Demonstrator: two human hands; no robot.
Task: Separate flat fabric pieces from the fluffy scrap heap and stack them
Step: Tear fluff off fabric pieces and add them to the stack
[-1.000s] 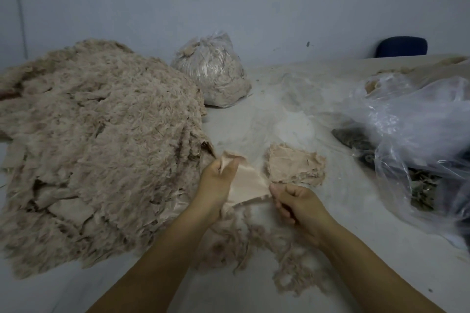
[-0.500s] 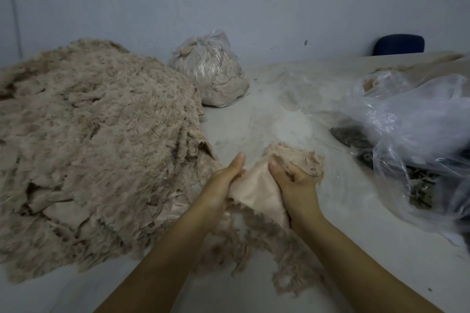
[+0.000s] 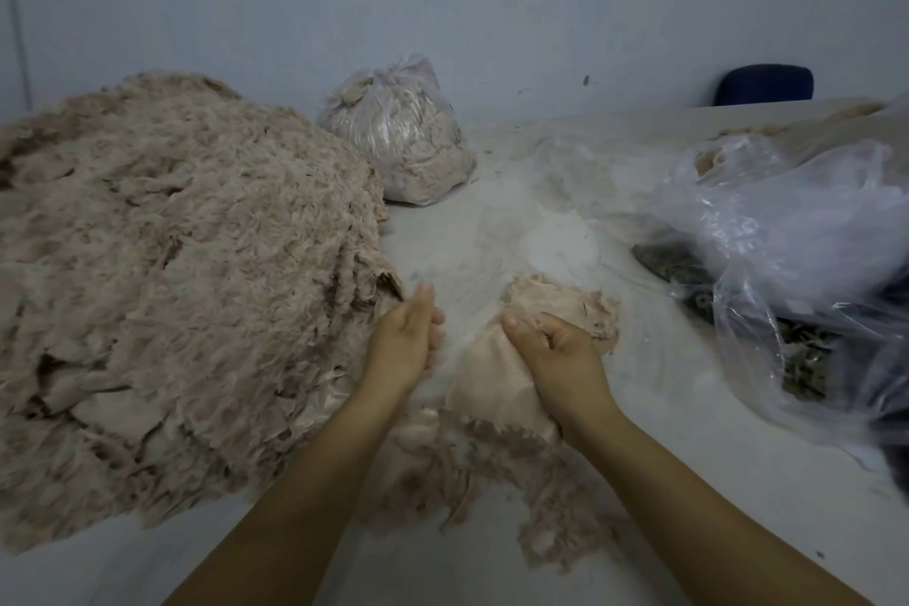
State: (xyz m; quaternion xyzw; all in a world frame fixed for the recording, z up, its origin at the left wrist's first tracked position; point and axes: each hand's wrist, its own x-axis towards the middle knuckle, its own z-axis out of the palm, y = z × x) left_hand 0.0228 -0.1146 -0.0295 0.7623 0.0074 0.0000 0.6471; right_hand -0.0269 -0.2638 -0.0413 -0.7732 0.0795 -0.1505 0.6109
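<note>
A large fluffy beige scrap heap (image 3: 172, 290) covers the left of the table. A small stack of flat beige fabric pieces (image 3: 575, 305) lies at the table's middle. My right hand (image 3: 556, 354) grips a smooth flat fabric piece (image 3: 484, 384), its far end reaching the stack. My left hand (image 3: 406, 340) hovers beside the heap's edge with fingers straight, holding nothing. Loose fluffy scraps (image 3: 492, 472) lie under my wrists.
A tied clear bag of beige scraps (image 3: 398, 133) stands at the back. A crumpled clear plastic bag (image 3: 797, 236) with dark scraps lies on the right. A blue chair back (image 3: 765, 84) shows beyond the table (image 3: 492, 221).
My left hand has let go of the flat piece and drawn left toward the heap. My right hand has carried the piece onto the small stack.
</note>
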